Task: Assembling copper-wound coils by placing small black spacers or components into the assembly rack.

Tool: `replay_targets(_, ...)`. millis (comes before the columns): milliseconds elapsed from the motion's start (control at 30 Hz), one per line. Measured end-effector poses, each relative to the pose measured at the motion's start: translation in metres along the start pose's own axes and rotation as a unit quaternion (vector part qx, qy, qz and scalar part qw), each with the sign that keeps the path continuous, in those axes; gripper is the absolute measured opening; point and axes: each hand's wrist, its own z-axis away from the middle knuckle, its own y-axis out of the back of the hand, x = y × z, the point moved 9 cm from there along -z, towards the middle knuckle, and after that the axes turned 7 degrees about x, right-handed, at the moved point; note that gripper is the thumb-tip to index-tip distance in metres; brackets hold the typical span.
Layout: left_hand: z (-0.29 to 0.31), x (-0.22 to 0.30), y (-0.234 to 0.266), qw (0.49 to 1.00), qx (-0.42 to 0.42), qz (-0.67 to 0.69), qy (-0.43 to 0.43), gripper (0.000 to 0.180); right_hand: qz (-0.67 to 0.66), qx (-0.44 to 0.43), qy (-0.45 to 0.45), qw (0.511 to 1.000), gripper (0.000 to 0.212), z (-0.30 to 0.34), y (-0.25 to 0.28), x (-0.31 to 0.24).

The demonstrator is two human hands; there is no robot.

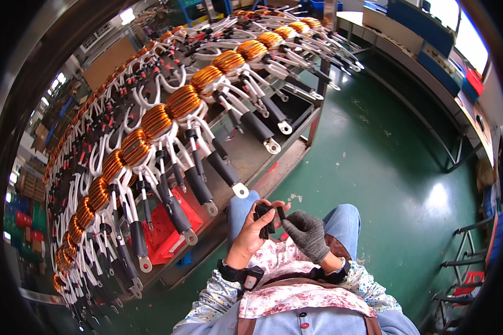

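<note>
My bare left hand (247,237) is closed around several short black pieces (263,215), which look like lengths of sleeve tubing. My right hand (307,235), in a grey knitted glove, pinches one narrow black piece (281,213) beside the left fingers. Both hands are close together over my lap. Ahead and to the left, a row of copper-wound coils (183,101) has thick white leads ending in black sleeves (222,168). Flat metal ring terminals (241,190) stick out of those sleeves towards me.
The coils lie on a metal rack (251,159) whose edge runs near my left knee. A red bin (170,234) sits under the nearest leads. At the right stands a long workbench (397,47) on metal legs, with stools (466,262) near it. The floor (385,162) is green.
</note>
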Motion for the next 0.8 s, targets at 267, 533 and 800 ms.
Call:
replay_targets(267,0.008,-0.007,0.023,0.997,0.044,-0.042,0.044,0.020,0.235,0.104,0.207,0.944,0.006,-0.022,0.012,-0.069)
replay_targets(533,0.009,-0.021,0.030,0.996,-0.004,-0.036,0.081,0.011,-0.332,-0.038,-0.010,0.942,0.026,-0.064,0.021,-0.132)
replay_targets(800,0.018,-0.060,0.126,0.985,0.103,-0.084,0.108,0.014,-0.163,-0.142,-0.048,0.975,0.033,-0.120,-0.003,-0.161)
